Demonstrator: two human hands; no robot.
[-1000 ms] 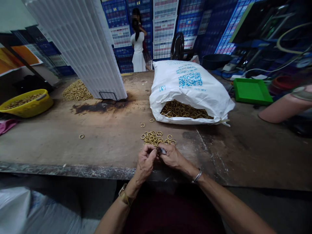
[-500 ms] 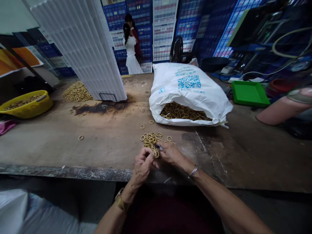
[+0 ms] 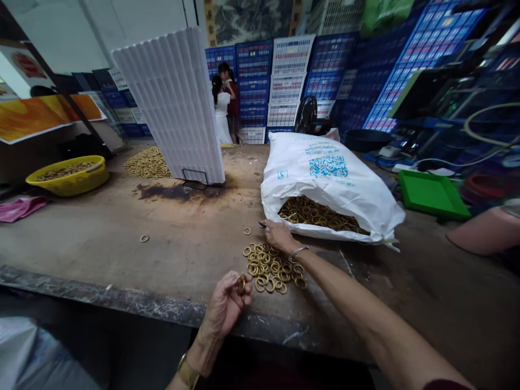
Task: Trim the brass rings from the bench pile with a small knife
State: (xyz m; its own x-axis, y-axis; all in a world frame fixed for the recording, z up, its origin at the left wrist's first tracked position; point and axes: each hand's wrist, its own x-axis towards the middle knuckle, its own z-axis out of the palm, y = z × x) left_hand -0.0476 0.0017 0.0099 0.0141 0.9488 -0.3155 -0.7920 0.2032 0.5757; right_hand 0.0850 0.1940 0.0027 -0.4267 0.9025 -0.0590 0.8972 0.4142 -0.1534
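My left hand [image 3: 229, 303] is near the table's front edge, its fingertips closed on gold-coloured rings [image 3: 241, 284]; how many it holds is unclear. My right hand [image 3: 280, 236] is stretched out just in front of the white sack's opening, closed on a small knife-like tool [image 3: 263, 225] with a dark tip. Under and in front of the right wrist lies a loose heap of rings [image 3: 266, 265]. A single ring [image 3: 247, 231] lies left of the right hand, and another ring [image 3: 144, 238] sits apart further left. More rings [image 3: 320, 214] fill the mouth of the sack [image 3: 325, 143].
On the left stand a yellow basin [image 3: 67, 187] of rings and a pink cloth [image 3: 22, 208]. A ring pile [image 3: 146, 162] lies behind a leaning white corrugated panel [image 3: 174, 108]. A green tray [image 3: 433, 192] is at right. Two people [image 3: 225, 105] stand by stacked crates [image 3: 254, 78].
My right hand has moved away from the left, forward to the sack with the tool. My left hand has drawn back from the heap with rings in its fingers. The view has tilted up.
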